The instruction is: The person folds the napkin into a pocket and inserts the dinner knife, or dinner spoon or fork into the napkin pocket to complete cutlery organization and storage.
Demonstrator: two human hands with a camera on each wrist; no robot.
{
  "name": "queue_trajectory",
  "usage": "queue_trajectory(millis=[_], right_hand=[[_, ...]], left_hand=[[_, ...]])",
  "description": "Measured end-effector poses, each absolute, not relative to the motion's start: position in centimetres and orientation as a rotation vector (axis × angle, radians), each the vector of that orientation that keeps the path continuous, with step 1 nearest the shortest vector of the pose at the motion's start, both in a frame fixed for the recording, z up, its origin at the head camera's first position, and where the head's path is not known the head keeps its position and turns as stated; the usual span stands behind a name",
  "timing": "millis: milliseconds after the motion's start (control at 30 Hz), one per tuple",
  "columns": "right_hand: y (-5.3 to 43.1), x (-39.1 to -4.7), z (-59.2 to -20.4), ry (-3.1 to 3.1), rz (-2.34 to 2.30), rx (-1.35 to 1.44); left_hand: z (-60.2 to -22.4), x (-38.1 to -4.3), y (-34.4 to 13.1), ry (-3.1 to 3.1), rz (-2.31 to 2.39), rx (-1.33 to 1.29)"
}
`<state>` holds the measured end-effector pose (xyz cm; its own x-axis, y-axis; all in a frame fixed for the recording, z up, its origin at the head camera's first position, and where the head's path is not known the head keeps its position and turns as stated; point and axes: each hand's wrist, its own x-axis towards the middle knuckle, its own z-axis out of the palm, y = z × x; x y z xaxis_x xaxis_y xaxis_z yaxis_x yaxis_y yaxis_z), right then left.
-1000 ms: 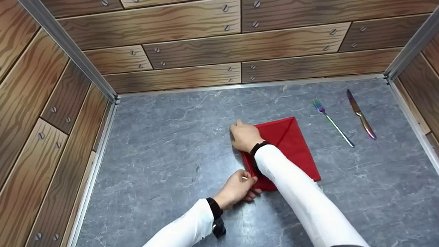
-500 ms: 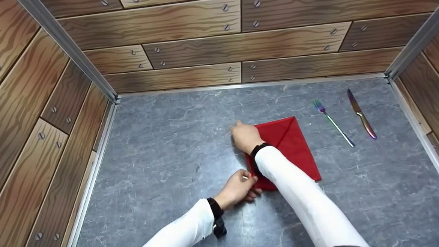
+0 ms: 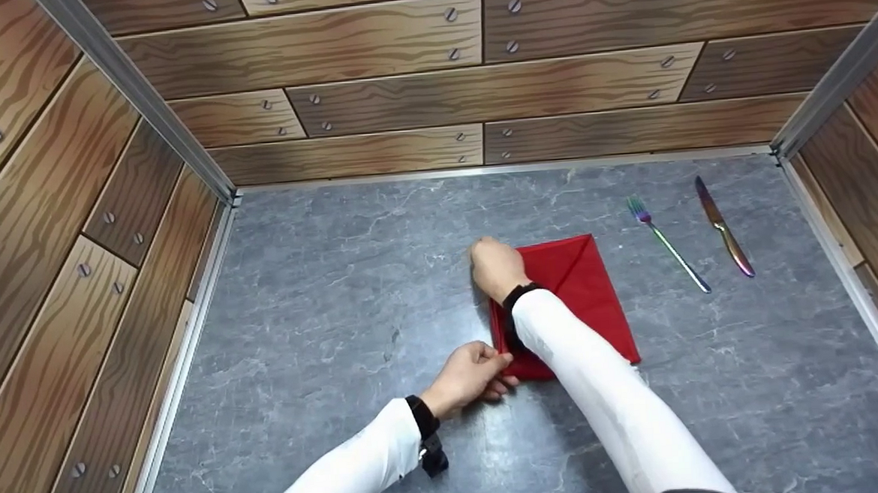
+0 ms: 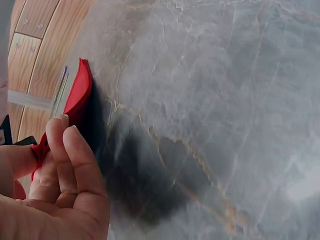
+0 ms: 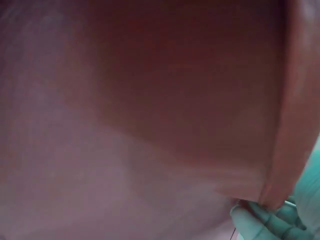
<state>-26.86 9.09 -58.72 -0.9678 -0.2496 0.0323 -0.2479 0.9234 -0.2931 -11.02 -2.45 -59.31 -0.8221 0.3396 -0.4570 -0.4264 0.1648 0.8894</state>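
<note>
Left hand (image 3: pixel 467 376): I see in the left wrist view what the head view half hides, thumb and fingers pinching a bunched edge of cloth.
Cloth: a square of folded red fabric (image 3: pixel 592 306), flat on the grey, pale-veined table (image 3: pixel 323 320), creased diagonally to its far right corner; my right wrist view is mostly blurred, reddish fabric with a folded strip.
Right hand (image 3: pixel 499 267): bent over the far left corner, fingers hidden from the head view; I cannot tell their grip.
Cutlery: slim iridescent metal fork (image 3: pixel 673 251), then iridescent metal knife (image 3: pixel 721 226), right of the cloth.
Back wall (image 3: pixel 368 47): brown wood-grain panels.
</note>
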Motion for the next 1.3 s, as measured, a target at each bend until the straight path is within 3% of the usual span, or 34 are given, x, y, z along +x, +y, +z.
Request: queue_trajectory(millis=[600, 933, 1067, 1300], right_hand=[[8.1, -29.0, -49.0, 2.91, -1.151, -0.345], [7.3, -28.5, -43.7, 2.071, -2.062, -0.474], [8.4, -28.5, -45.4, 2.069, -2.125, -0.406], [12.4, -27.8, -53.4, 2.308, -1.736, -0.039]], left_hand=[[-53.8, -10.7, -8.5, 2.914, 1.252, 0.459], [-44.4, -9.4, -12.7, 3.686, 0.829, 0.777], [-44.9, -9.2, -11.7, 3.791, 0.603, 0.933], [-53.3, -9.0, -7.4, 3.605, 0.325, 1.047]])
